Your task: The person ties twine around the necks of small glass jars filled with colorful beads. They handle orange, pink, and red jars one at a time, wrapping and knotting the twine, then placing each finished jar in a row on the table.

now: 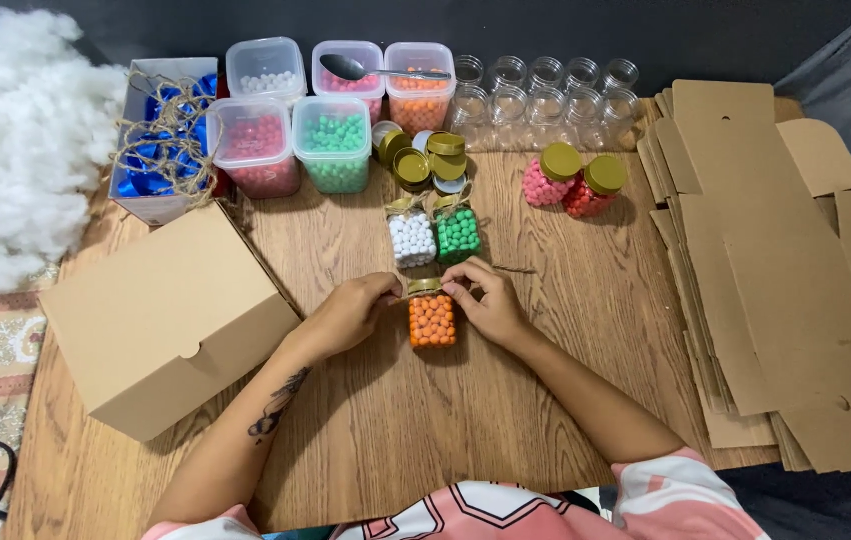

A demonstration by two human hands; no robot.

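- A heap of white stuffing (pixel 15 140) lies at the far left, beside a box of blue ribbon and twine (pixel 160 140)
- A closed cardboard box (pixel 160 315) sits on the wooden table (pixel 395 430), left of the hands
- Lidded plastic tubs (pixel 330 105) of white, pink, orange, red and green balls stand at the back (a spoon (pixel 365 70) lies across two of them)
- The left hand (pixel 350 315) pinches with its fingertips at the neck of the orange-ball jar (pixel 432 318), closed on the twine there
- That jar lies flat on the table at centre, between both hands
- The right hand (pixel 490 305) pinches narrowly at the same neck from the other side
- Just behind lie a white-ball jar (pixel 411 238) and a green-ball jar (pixel 457 233), with loose gold lids (pixel 425 158) beyond
- Empty glass jars (pixel 545 90) and two filled pink and red jars (pixel 575 185) stand further right
- Flat cardboard blanks (pixel 775 290) are stacked at the right edge
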